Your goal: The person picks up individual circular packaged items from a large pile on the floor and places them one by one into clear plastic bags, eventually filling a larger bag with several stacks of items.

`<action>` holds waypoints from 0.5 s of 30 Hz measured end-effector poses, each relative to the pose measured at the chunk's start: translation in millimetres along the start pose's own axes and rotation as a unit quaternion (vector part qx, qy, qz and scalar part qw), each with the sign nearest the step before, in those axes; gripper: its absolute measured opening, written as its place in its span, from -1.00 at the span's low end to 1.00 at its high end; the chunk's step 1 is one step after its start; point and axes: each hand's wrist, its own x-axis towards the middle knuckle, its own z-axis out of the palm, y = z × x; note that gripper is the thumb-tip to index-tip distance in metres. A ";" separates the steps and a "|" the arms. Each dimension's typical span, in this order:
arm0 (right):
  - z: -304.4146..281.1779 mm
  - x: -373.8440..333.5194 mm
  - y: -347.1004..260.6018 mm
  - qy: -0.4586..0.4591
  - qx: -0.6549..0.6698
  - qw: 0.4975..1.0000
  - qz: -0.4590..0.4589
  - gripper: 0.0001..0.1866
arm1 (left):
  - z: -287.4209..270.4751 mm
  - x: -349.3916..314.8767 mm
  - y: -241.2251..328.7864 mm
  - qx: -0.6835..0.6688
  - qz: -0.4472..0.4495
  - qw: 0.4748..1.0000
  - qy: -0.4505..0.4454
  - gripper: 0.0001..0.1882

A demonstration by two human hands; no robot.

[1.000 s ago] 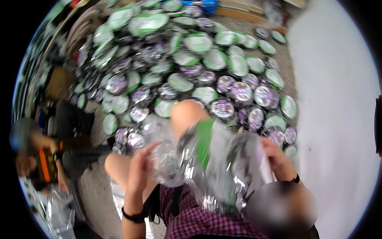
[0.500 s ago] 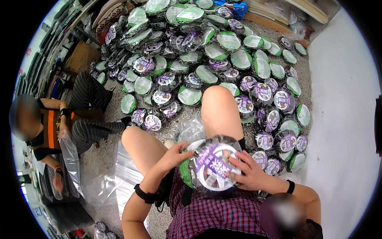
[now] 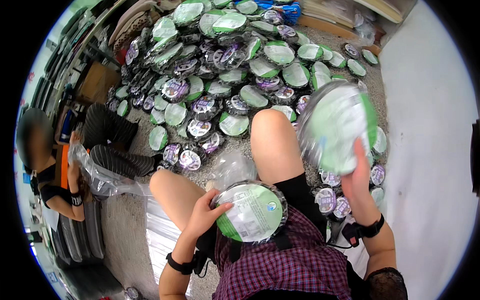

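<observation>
Low over my lap, my left hand (image 3: 204,214) grips a round pack (image 3: 252,210) in clear wrap, its white and green label side up and a dark ruffled rim around it. The thumb lies on the label, and the other fingers are mostly hidden under the pack. Out to the right, my right hand (image 3: 356,182) is closed on a second round pack (image 3: 336,130), tilted and smeared by motion. This one also turns a green and white face toward me, above the packs lying on the floor by the wall.
A large heap of similar round packs (image 3: 230,75), with green or purple labels, spreads over the floor ahead. A white wall (image 3: 425,150) bounds the right side. Clear plastic bags (image 3: 232,167) lie between my feet. On the left sits another person (image 3: 62,185) holding plastic film.
Both hands were together on a purple-labelled face over my lap. Now my right hand has swung up and right with a pack, while my left holds another, green face up. The co-worker's film has lifted.
</observation>
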 end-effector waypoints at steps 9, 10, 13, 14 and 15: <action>-9.7 -4.8 74.9 -0.371 -0.431 0.818 -0.086 -0.23 | 16.3 28.6 38.6 0.155 0.092 0.982 -0.049 -0.33; -26.2 6.8 80.2 -0.313 -0.340 0.882 -0.090 -0.24 | 13.0 29.5 40.5 0.158 0.087 0.982 -0.056 -0.33; -87.3 111.3 93.0 -0.131 -0.488 0.858 -0.090 -0.25 | 10.0 36.3 38.7 0.056 -0.021 0.998 -0.028 -0.39; -103.2 128.5 101.6 -0.114 -0.602 0.781 -0.119 -0.27 | 11.2 39.5 34.2 0.049 -0.030 0.998 -0.027 -0.39; -125.9 153.7 114.3 -0.136 -0.690 0.694 -0.152 -0.27 | 8.7 44.2 32.8 0.053 -0.024 0.997 -0.043 -0.38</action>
